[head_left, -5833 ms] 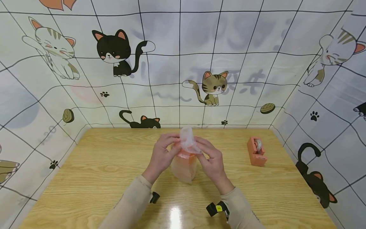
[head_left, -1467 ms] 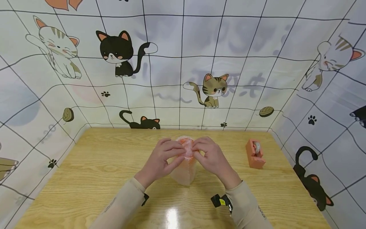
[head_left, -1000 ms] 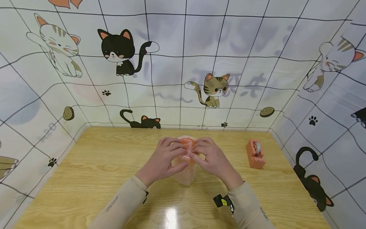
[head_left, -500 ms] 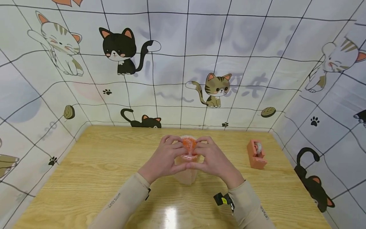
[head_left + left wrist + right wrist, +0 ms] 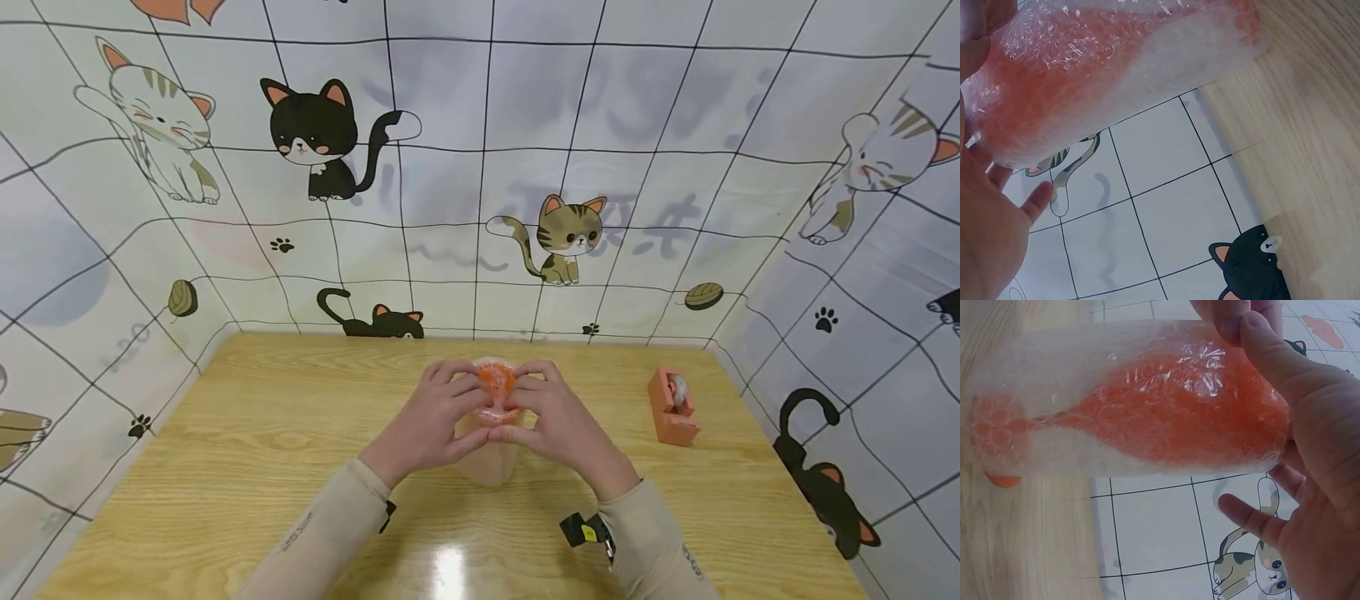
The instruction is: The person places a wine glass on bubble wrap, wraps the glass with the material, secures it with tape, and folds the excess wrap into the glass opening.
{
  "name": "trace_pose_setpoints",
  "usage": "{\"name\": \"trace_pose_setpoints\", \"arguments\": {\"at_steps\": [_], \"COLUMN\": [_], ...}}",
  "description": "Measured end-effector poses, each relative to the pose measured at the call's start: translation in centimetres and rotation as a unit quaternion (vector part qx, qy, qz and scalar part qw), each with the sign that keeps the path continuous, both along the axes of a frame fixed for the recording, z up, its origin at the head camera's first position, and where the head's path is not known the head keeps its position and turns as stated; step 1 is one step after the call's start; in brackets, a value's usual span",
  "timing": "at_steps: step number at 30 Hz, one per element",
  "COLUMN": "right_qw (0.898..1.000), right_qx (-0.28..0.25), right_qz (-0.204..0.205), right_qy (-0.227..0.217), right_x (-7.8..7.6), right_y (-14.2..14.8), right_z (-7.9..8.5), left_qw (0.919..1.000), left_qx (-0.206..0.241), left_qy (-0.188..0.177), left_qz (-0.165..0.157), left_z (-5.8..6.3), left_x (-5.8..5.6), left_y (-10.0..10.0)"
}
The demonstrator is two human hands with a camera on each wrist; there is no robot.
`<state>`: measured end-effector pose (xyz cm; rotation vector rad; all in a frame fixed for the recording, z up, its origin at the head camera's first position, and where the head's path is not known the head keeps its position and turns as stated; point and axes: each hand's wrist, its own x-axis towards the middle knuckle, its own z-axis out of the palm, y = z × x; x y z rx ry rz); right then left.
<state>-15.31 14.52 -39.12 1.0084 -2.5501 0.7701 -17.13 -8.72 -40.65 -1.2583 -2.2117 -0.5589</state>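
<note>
An orange stemmed goblet [image 5: 1179, 412] is rolled in clear bubble wrap [image 5: 487, 467] and stands upright on the wooden table. Its bowl is at the top, and a bit of the orange foot peeks out below the wrap in the right wrist view. My left hand [image 5: 431, 417] grips the wrap's upper end from the left, fingers curled over the rim. From the opposite side my right hand [image 5: 558, 421] holds the same end, the thumb tips meeting at the near side. Between the hands, the wrap dips in over the goblet's mouth.
A salmon-coloured tape dispenser [image 5: 673, 408] with a roll of clear tape stands toward the table's right side. Cloth walls printed with cartoon cats [image 5: 307, 137] enclose the back and sides of the table [image 5: 300, 392].
The wrap's loose end stood up as a tuft earlier; now it is folded down over the goblet's mouth. Both thumbs have come together at the near side. The last half second shows almost no movement.
</note>
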Motion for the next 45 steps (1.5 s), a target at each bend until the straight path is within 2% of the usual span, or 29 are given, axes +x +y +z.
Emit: {"name": "trace_pose_setpoints", "arguments": {"at_steps": [6,9,15,23,33,38,45], "right_qw": [0.998,0.995,0.99,0.99,0.99,0.991,0.988], "right_qx": [-0.035,-0.057,-0.079,-0.082,-0.092,-0.094,-0.103], "right_qz": [0.027,0.042,0.057,0.059,0.051,0.047,0.041], "right_qy": [0.044,0.071,0.101,0.097,0.092,0.088,0.105], "right_x": [-0.2,-0.3,-0.5,-0.6,-0.6,-0.4,-0.5], "right_y": [0.2,0.3,0.4,0.7,1.0,1.0,1.5], "right_z": [-0.5,-0.8,-1.2,-1.3,-1.5,-1.3,-1.4], "left_qw": [0.9978,0.9962,0.9964,0.9945,0.9931,0.9939,0.9942], "left_qx": [0.045,0.058,0.055,0.069,0.076,0.077,0.097], "left_qy": [-0.022,-0.036,-0.056,-0.074,-0.087,-0.077,-0.046], "left_qz": [-0.044,-0.054,-0.032,-0.03,-0.022,-0.018,-0.006], "left_z": [0.0,0.2,0.0,-0.5,-0.4,-0.4,-0.6], "left_x": [0.1,0.3,0.2,0.2,0.3,0.3,0.2], "left_y": [-0.5,-0.7,-1.0,-1.5,-1.7,-1.8,-2.2]}}
